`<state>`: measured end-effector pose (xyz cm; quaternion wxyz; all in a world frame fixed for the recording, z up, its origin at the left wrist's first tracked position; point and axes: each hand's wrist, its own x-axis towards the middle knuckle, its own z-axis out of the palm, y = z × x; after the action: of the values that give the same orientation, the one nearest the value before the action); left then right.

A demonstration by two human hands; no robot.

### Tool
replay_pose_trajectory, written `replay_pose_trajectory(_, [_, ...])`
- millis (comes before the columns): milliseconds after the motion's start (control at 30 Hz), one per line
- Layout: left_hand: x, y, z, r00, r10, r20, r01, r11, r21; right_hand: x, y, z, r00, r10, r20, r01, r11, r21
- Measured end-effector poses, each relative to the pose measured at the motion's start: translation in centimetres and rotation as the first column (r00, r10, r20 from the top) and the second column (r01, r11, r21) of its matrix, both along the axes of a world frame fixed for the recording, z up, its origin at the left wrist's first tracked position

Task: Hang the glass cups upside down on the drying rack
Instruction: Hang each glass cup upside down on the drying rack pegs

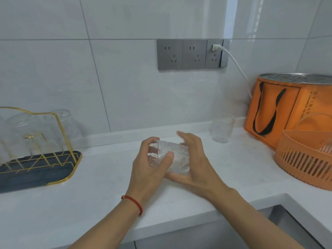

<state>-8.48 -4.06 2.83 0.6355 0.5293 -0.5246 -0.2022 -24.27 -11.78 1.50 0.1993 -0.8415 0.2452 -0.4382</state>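
Ribbed glass cup [177,159] sideways in clamped grip of left hand [149,169], right hand [195,162] open-fingered against it.

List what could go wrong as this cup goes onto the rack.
1. The cup is tilted above the counter, gripped only by the left hand, with the right hand open beside it. The ribbed glass could slip and break.
2. The rack already holds cups, so the new one may knock against them.

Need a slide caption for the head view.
Left hand grips a ribbed glass cup, right hand cradling it, over the counter.
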Motion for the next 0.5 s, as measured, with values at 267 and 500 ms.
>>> replay_pose_trajectory(267, [7.3, 5.9, 1.2, 0.999, -0.004, 0.037, 0.0, 0.994, 0.109, 7.2, 3.9, 1.5, 0.841, 0.057, 0.538, -0.536, 0.221, 0.815])
replay_pose_trajectory(500, [15.4, 11.7, 2.1, 0.981, 0.085, 0.175, -0.123, 0.968, 0.22, 11.7, 6.2, 2.5, 0.88, 0.107, 0.462, -0.474, 0.196, 0.858])
